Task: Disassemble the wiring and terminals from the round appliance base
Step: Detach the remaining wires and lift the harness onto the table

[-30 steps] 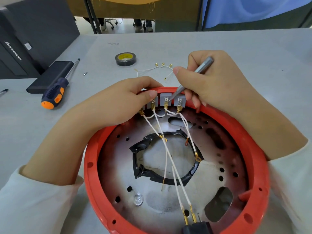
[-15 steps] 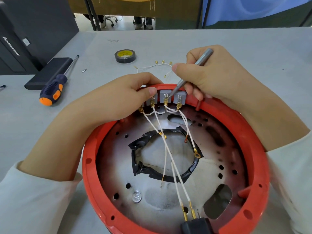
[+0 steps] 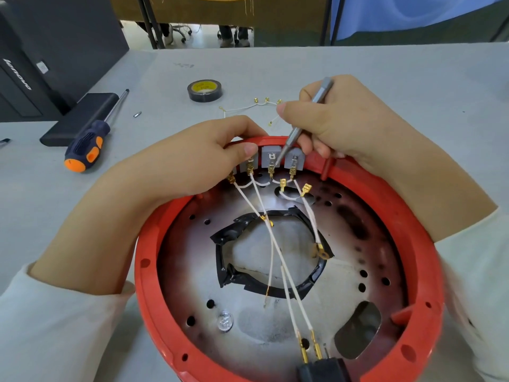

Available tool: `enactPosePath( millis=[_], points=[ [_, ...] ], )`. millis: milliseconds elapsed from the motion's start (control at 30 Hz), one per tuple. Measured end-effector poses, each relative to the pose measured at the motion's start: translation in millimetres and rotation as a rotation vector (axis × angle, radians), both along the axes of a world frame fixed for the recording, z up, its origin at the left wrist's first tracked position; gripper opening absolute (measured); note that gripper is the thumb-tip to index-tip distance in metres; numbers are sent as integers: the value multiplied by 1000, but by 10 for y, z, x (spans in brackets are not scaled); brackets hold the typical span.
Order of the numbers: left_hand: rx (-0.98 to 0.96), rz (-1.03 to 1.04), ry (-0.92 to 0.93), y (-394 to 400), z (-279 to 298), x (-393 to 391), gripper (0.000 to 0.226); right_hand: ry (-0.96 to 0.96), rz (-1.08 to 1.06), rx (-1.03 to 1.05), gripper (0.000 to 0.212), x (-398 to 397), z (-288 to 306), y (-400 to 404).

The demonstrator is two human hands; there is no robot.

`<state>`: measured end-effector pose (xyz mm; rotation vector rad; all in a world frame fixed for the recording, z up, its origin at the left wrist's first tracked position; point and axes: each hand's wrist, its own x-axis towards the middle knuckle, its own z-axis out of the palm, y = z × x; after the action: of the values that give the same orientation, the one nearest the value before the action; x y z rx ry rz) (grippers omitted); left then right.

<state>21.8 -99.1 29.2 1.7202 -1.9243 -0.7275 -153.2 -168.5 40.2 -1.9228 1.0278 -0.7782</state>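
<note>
From the head camera, the round red plastic appliance base (image 3: 289, 271) lies on the grey desk (image 3: 385, 78) directly below and between both hands, its scorched metal floor facing up. The left hand (image 3: 179, 166) curls over the far rim, thumb pressed by the row of small grey terminal blocks (image 3: 271, 157), gripping the base. The right hand (image 3: 338, 122) pinches a thin grey metal tool (image 3: 303, 119) like a pen, the tip touching the gold connector on the middle block. Thin white wires with gold terminals (image 3: 278, 255) run from the blocks, just under the fingers, across the torn black ring around the centre opening (image 3: 264, 285) to a black plug (image 3: 322, 370) at the near rim. Two gold connectors hang free of the blocks, just below the right hand's fingers.

Beyond the hands, a loose bundle of white wires with gold ends (image 3: 259, 104) lies on the desk, partly hidden by the right thumb. Further back and left sits a roll of black tape with a yellow core (image 3: 205, 91). Left of the left hand lie a blue-and-orange handled screwdriver (image 3: 88, 146), a flat black slab (image 3: 80, 118), and a small metal bit (image 3: 137, 114). A black computer case (image 3: 55, 51) stands at the far left.
</note>
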Motion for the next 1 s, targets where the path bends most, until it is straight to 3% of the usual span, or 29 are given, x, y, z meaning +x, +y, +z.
enactPosePath(
  millis=[300, 433, 567, 700, 867, 1000],
  points=[
    [-5, 0, 19, 26, -11, -2, 20, -154, -57, -127, 39, -43, -14, 126],
    [-2, 1, 29, 33, -1, -8, 19, -247, -6, -146, 32, -79, 43, 174],
    [-7, -4, 16, 43, 14, -13, 21, -203, 99, -158, 31, -190, 189, 277],
    [-18, -1, -1, 38, 4, -5, 22, 18, 155, -105, 37, -314, 231, 396],
    [-41, 2, -3, 35, -6, -6, 21, 462, 158, -290, 4, -357, 139, 449],
    [-31, -3, -2, 39, 2, -7, 20, 689, 161, -373, 18, -373, 152, 458]
  ],
)
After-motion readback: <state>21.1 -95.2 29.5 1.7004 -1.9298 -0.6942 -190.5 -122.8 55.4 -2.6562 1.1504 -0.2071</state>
